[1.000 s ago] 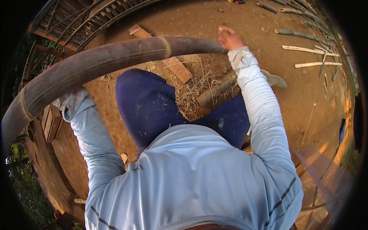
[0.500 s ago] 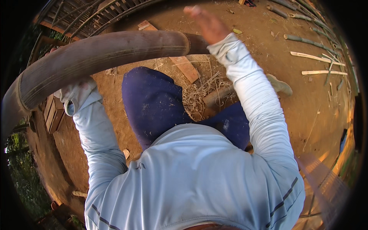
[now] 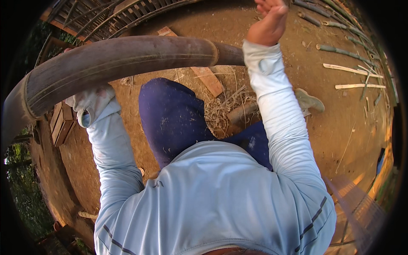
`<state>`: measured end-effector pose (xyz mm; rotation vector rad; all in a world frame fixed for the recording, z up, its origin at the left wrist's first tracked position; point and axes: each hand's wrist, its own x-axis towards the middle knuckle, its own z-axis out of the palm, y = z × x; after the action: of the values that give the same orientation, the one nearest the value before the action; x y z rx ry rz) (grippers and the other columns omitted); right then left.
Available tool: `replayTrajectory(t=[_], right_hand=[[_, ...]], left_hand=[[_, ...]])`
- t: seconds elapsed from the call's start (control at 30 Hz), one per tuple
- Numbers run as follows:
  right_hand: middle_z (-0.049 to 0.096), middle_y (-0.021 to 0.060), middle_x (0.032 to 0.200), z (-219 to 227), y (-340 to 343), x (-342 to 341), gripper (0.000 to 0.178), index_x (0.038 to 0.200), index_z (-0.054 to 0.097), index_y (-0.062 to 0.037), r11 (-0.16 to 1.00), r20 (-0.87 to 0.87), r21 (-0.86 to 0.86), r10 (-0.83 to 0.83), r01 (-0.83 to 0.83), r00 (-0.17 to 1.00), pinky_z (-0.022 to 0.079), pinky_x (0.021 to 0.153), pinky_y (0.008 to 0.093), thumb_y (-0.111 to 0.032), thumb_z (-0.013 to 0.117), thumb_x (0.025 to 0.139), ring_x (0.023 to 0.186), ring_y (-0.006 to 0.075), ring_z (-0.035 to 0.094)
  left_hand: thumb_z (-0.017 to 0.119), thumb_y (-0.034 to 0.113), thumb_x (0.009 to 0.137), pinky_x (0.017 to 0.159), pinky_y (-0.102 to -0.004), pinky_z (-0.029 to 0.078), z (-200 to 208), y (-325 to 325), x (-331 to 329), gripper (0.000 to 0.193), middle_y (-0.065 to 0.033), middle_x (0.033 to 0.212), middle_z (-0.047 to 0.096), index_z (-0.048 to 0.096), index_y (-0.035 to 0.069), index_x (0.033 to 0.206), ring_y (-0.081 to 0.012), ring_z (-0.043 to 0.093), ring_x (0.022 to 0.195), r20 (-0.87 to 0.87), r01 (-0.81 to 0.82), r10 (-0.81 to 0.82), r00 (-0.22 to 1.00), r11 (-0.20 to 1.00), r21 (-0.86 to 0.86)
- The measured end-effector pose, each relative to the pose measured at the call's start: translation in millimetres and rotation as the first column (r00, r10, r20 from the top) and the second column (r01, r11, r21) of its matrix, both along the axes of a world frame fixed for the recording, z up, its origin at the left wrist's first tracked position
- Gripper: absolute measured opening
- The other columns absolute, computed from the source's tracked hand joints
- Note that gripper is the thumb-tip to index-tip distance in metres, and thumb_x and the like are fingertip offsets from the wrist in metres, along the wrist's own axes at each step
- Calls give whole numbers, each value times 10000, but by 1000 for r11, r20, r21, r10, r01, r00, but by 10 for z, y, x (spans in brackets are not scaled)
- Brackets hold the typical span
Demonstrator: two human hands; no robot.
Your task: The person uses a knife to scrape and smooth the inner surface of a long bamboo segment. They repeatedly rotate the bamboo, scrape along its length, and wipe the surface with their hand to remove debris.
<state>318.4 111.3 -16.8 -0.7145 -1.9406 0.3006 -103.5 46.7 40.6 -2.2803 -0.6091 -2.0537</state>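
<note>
A thick brown bamboo pole [image 3: 123, 57] crosses the upper left, its ringed joints showing and its far end passing behind my right wrist. My left hand [image 3: 100, 94] is beneath the pole, closed around it in a loose whitish covering at the wrist; a fingertip shows over the pole's upper side, while most of the fingers are hidden. Raised beyond the pole's right end, my right hand [image 3: 268, 26] has loosely bent fingers, partly cut off by the upper edge. Nothing shows in it.
Pale shavings [image 3: 221, 112] lie beside my knees, near a short bamboo piece [image 3: 243, 111] and a reddish wooden board [image 3: 208, 80]. Several bamboo poles [image 3: 340, 50] and split strips [image 3: 352, 71] lie at right. A slatted bamboo structure [image 3: 100, 19] stands at upper left.
My right hand has moved to the right and farther up, its stretched fingers now more bent. The pole and my left hand have shifted slightly right in view.
</note>
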Motion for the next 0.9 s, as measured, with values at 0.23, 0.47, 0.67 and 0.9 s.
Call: replayTrajectory(t=[0.23, 0.47, 0.67, 0.9], right_hand=[[560, 213, 1377, -123, 5, 126, 714, 1492, 429, -111, 996, 81, 20, 82, -84, 993, 387, 1118, 475, -568, 570, 962, 1290, 396, 523], [575, 186, 1356, -606, 222, 241, 681, 1465, 437, -171, 961, 465, -150, -139, 232, 875, 449, 1060, 456, -306, 744, 872, 1247, 378, 552], [656, 195, 1210, -344, 422, 154, 452, 1320, 523, -125, 961, 506, -214, -45, 176, 861, 493, 956, 469, -330, 643, 935, 1116, 402, 621], [698, 211, 1037, 185, 10, 194, 361, 1204, 585, -100, 975, 204, -176, -98, 135, 974, 528, 806, 471, -338, 640, 937, 962, 410, 674]], left_hand=[[781, 525, 809, 1026, -432, 447, 322, -419, 710, 858, -146, 1326, 521, 381, 64, 1412, -297, 521, 1213, 543, -39, 177, 821, 966, -256], [764, 562, 812, 904, -413, 450, 437, -281, 732, 763, -122, 1175, 531, 416, 69, 1279, -277, 535, 1070, 628, 17, 135, 767, 973, -231], [749, 594, 814, 800, -397, 452, 1063, -261, 793, 696, -101, 1045, 539, 447, 74, 1166, -260, 547, 948, 661, 35, 102, 743, 981, -191], [731, 630, 817, 678, -378, 455, 2126, -84, 1012, 642, -77, 894, 549, 482, 80, 1034, -240, 560, 806, 630, 177, -64, 774, 977, -118]])
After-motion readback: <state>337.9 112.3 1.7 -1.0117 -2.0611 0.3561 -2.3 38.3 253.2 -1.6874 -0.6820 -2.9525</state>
